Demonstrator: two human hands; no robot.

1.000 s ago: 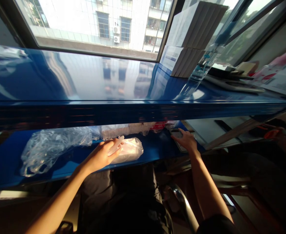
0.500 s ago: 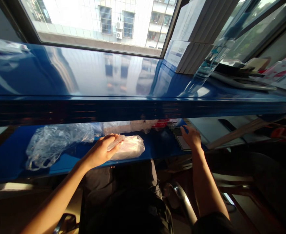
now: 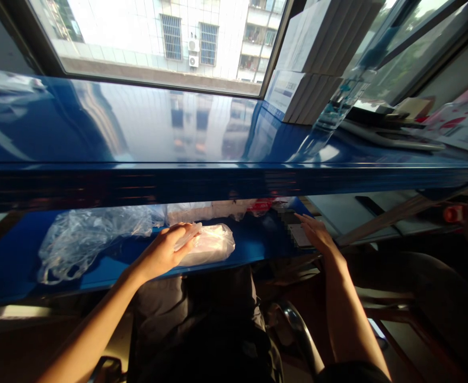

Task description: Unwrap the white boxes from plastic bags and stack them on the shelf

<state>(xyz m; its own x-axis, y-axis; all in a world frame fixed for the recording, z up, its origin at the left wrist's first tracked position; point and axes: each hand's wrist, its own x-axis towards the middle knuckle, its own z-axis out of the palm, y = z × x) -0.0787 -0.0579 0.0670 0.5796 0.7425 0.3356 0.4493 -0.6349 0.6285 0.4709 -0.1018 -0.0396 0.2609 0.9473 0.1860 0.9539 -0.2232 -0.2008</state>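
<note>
My left hand is closed on the gathered end of a clear plastic bag, which lies at the front of the blue lower shelf. Whatever is inside looks pale, and I cannot make it out. On the right, my right hand has its fingers stretched out beside a flat, phone-like object, partly blurred out. I cannot tell whether the fingertips touch it. A crumpled heap of clear plastic bags rests left of my left hand.
Above the lower shelf runs the blue upper tabletop, its front edge over my hands. White boxes and a clear bottle stand on it. More wrapped packs lie behind. A metal chair armrest is below, and another person's hand shows at right.
My right hand has shifted a little right and down, and its fingers have straightened beside the phone-like object. My left hand keeps its hold on the bag. The view has tilted slightly.
</note>
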